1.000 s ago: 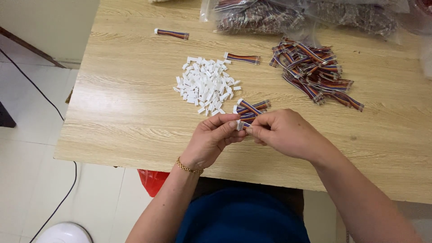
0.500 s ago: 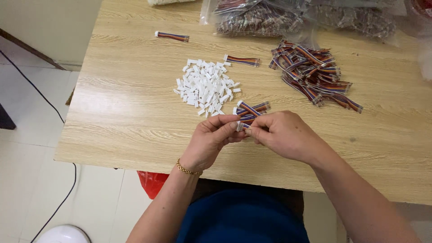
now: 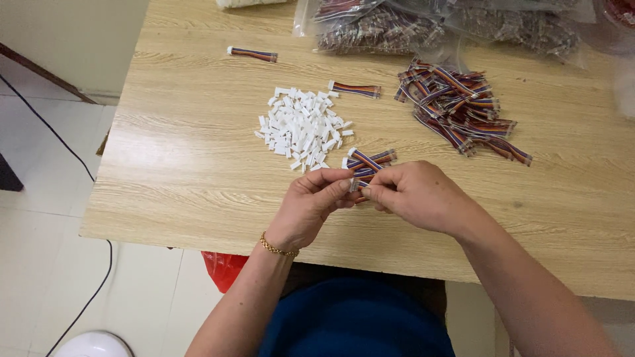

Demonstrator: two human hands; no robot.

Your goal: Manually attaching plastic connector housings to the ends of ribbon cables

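Barely anything has shifted over the last second: my left hand (image 3: 311, 205) and right hand (image 3: 413, 195) stay pressed fingertip to fingertip near the tabletop's front edge, pinching a short multicoloured ribbon cable with a white plug (image 3: 357, 183), so the fitting seems unfinished. My fingers hide the joint. Beyond lie the heap of small white plastic housings (image 3: 301, 129) and the pile of striped cables (image 3: 460, 109); bags at the far edge are cut off.

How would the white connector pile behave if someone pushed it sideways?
The connector pile would probably scatter rather than slide as one: its pieces are small, loose and separate. They look light and blocky, so rolling seems unlikely, though the smooth table may let them skid.
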